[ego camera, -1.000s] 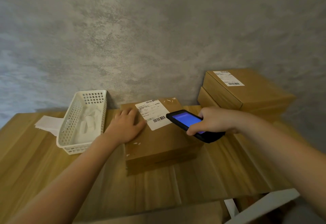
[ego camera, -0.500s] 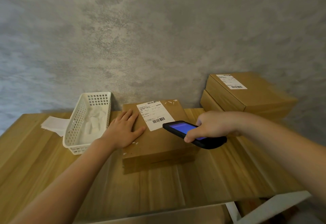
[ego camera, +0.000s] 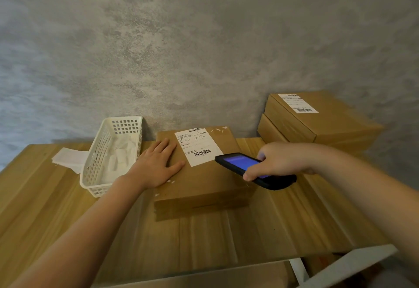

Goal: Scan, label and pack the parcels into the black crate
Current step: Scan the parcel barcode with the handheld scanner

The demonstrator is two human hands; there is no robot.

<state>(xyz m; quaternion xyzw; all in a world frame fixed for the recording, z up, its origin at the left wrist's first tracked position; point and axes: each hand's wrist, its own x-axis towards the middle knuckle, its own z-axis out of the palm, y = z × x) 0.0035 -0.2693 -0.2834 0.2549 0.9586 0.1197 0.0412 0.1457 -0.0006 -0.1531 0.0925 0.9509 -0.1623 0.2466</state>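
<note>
The right hand point(ego camera: 282, 159) grips a black handheld scanner point(ego camera: 251, 169) whose nose points left at the white barcode label point(ego camera: 196, 146) just beyond it, while the left hand point(ego camera: 156, 165) lies flat on the brown cardboard parcel point(ego camera: 204, 181).

bare forearms point(ego camera: 95, 226) — no sleeves, no rings

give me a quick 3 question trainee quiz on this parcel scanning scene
1. True or false: the left hand lies flat on the cardboard parcel in the middle of the table.
2. What does the right hand hold?
A. a roll of tape
B. a black handheld scanner with a lit blue screen
C. a marker pen
3. Fill in: to the left of the parcel stands a white ____ basket.

Key
1. True; the fingers are straight, beside the shipping label.
2. B; it hovers near the label's barcode.
3. Plastic; it is perforated, with white slips inside.
</note>
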